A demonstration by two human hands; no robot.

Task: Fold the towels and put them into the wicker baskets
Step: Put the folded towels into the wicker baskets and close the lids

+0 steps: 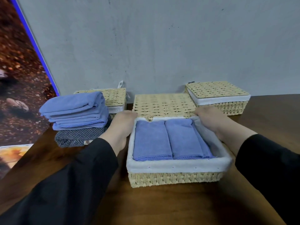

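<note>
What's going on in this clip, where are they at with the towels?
A person is at a wooden table with an open wicker basket in front of them. Two folded blue towels lie side by side inside it. The left hand and right hand hold the wicker lid at the basket's far edge. A stack of folded blue towels sits to the left on a dark grey towel. Two more lidded baskets stand by the wall.
</note>
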